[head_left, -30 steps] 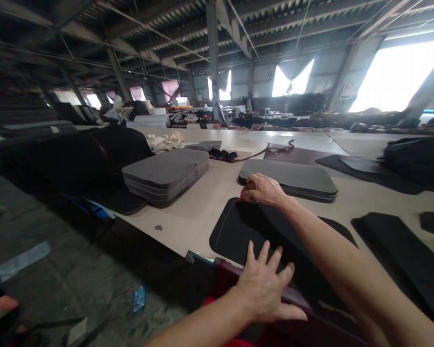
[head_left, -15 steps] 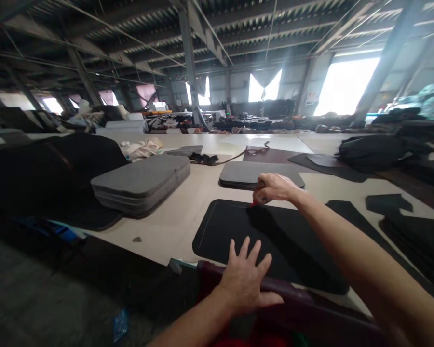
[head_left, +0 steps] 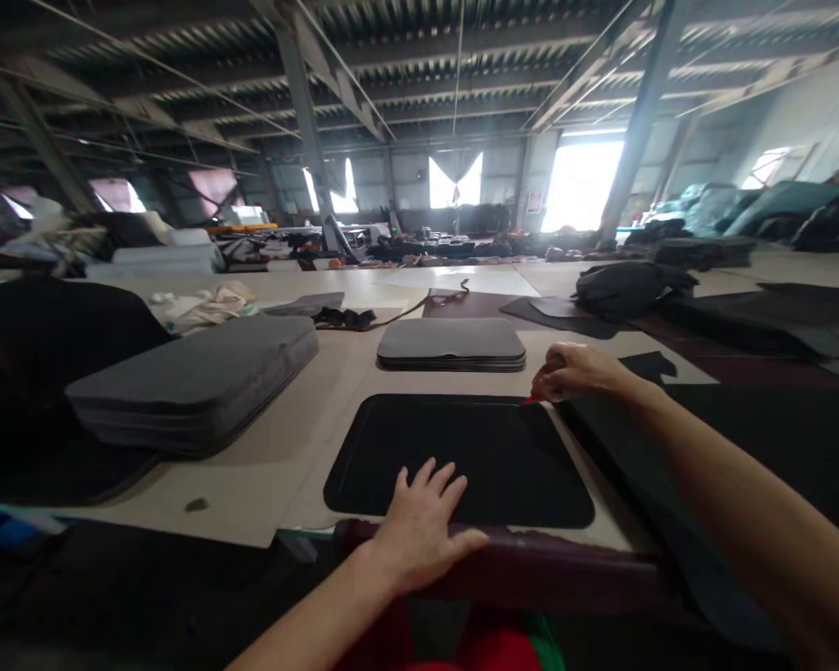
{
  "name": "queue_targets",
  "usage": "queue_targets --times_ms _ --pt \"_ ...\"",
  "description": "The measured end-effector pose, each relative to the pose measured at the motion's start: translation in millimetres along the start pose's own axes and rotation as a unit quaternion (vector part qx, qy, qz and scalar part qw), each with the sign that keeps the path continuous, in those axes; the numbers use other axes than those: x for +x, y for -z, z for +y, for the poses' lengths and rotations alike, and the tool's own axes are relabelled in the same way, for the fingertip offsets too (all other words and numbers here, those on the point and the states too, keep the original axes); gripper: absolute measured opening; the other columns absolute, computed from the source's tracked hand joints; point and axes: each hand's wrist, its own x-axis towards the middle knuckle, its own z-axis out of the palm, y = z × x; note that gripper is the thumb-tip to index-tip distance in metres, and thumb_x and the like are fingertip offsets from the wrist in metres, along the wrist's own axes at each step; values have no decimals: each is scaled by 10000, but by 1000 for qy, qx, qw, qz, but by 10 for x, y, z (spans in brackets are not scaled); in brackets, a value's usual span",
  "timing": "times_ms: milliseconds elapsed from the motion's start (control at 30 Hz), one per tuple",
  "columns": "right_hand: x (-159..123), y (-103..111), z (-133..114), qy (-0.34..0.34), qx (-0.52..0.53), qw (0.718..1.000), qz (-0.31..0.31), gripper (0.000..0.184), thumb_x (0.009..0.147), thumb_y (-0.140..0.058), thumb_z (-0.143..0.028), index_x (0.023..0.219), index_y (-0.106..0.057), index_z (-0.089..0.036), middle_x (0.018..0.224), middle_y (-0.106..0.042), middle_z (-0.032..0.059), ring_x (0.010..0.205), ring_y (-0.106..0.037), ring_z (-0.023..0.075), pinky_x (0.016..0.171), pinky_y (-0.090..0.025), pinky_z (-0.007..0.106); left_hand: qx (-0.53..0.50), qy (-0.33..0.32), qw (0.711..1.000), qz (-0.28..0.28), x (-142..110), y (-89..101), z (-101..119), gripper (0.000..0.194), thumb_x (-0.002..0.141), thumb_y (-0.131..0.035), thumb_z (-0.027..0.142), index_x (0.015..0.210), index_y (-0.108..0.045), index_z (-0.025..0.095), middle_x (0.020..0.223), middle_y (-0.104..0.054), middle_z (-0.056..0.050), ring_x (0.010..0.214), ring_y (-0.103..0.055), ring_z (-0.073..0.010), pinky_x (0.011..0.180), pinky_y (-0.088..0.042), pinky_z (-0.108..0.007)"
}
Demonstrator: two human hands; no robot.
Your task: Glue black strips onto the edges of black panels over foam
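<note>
A black rounded-corner panel (head_left: 475, 461) lies flat on the table, a thin pale line running just inside its left and far edges. My left hand (head_left: 423, 522) rests at its near edge with fingers spread, the fingertips on the panel and the thumb over a dark maroon covering (head_left: 531, 564) along the table edge. At the far right corner of the panel, my right hand (head_left: 570, 371) is closed on a small red marking tool (head_left: 529, 401). Its red tip touches the panel near the pale line; the fingers hide most of it.
Just beyond the panel sits a low stack of grey rounded pieces (head_left: 451, 343). A taller grey stack (head_left: 196, 382) stands to the left, near a black sheet (head_left: 62, 373). More dark sheets (head_left: 762, 438) lie on the right, under my right forearm. A small dark scrap (head_left: 197, 504) lies front left.
My right hand has moved rightward along the panel's far edge to its right corner, lengthening the pale line. The view has turned right; my left hand stays spread at the near edge.
</note>
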Motion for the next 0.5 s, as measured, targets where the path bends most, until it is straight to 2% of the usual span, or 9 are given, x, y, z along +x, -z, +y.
queue_targets --times_ms 67,133,200,333,400,500 --pt "-82 3 131 -15 13 1000 8 383 722 -654 -489 991 -653 -217 948 -712 70 841 -652 250 638 -419 292 13 8 1000 2 63 152 -97 631 975 -381 636 1441 -489 223 1536 -456 -102 1402 -427 -316 1156 -386 -538" --pt "-152 -6 227 -23 21 999 19 367 725 -653 -484 972 -657 -212 944 -712 76 842 -652 257 652 -429 302 48 26 998 -14 151 304 -257 485 999 -423 447 1401 -520 195 1507 -474 -108 1320 -514 -265 1113 -441 -399" --pt "-206 -23 284 -27 26 999 26 361 730 -645 -490 963 -661 -213 943 -712 75 845 -651 262 655 -431 308 85 49 994 -45 253 439 -454 443 953 -503 371 1355 -556 191 1446 -514 -116 1235 -573 -266 1058 -474 -367" --pt "-253 -52 296 -31 24 999 37 380 736 -640 -510 982 -665 -221 945 -708 66 849 -650 259 649 -430 304 118 59 986 -103 465 632 -786 580 820 -649 573 1255 -641 188 1262 -613 -140 1158 -599 -330 975 -510 -407" --pt "-253 -51 272 -30 16 999 39 370 741 -642 -499 981 -665 -219 932 -707 66 836 -650 252 643 -427 299 129 48 982 -126 563 689 -865 666 761 -664 667 1231 -664 195 1225 -616 -139 1138 -599 -338 944 -518 -406" --pt "-253 -20 236 -31 9 999 36 368 731 -655 -484 982 -667 -215 912 -711 65 815 -650 247 623 -420 289 141 42 977 -151 681 727 -899 741 686 -692 722 1207 -685 196 1199 -601 -141 1092 -610 -334 909 -523 -395"
